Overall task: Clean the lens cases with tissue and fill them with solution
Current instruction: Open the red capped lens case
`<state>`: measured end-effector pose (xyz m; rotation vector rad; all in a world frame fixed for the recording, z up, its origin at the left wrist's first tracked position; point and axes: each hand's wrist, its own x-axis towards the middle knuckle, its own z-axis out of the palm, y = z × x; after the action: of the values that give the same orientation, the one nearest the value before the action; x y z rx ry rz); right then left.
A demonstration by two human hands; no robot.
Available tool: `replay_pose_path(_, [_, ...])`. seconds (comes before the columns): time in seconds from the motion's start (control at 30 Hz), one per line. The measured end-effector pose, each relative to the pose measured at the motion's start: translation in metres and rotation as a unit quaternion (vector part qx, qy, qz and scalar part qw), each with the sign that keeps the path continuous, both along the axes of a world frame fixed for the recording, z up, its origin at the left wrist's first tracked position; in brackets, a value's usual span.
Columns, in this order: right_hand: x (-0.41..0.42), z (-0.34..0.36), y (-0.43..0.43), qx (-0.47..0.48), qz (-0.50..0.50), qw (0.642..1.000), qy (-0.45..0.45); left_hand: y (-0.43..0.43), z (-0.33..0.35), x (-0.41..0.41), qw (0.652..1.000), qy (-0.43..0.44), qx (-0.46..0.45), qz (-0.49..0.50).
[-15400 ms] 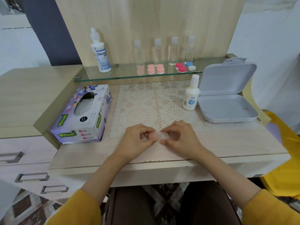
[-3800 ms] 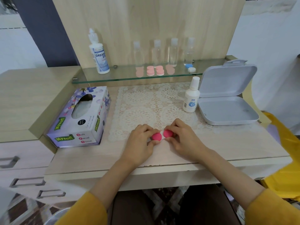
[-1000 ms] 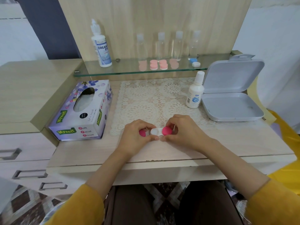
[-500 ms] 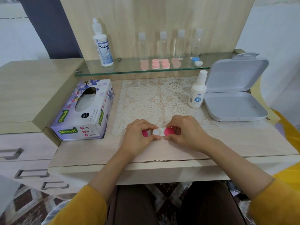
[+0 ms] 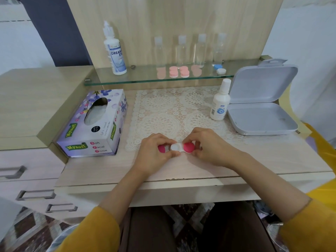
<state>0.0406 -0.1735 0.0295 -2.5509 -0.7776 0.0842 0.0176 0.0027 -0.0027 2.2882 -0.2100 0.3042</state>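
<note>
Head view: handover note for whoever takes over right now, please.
Left hand: holds the loose magenta cap beside the white lens case.
Right hand: fingers pinch the second magenta cap, still on the case.
Case sits at the front edge of the lace mat; tissue box to its left, small solution bottle to its right.
Done: one well uncapped.
Left: remove second cap, wipe wells with tissue, fill. The other cases wait on the glass shelf.

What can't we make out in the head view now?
Head view only.
Case: open well's contents, too small.
Loose cap: mostly hidden by left hand fingers.
Fitted cap: tight or loose, right hand covers its rim.
Clear bottles: fill level, blurred.
Tall bottle: small print, too small.
</note>
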Motion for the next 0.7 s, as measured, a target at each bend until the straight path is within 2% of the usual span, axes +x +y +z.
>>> replay_pose_path(0.23, [-0.002, -0.002, 0.004, -0.008, -0.050, 0.998, -0.023, 0.000, 0.000, 0.000, 1.000, 0.010, -0.003, -0.005])
replay_pose_path(0.47, [0.001, 0.002, 0.005, -0.026, -0.023, 0.999, 0.006, 0.001, 0.001, -0.002, 1.000, 0.016, -0.008, -0.004])
replay_pose_path(0.6, [-0.003, -0.001, 0.009, -0.048, -0.067, 0.996, -0.020, 0.001, 0.001, -0.002, 1.000, 0.016, -0.012, -0.004])
replay_pose_path(0.7, [-0.006, 0.002, 0.012, -0.079, -0.047, 0.995, -0.040, 0.000, 0.001, -0.002, 1.000, 0.013, -0.017, -0.007])
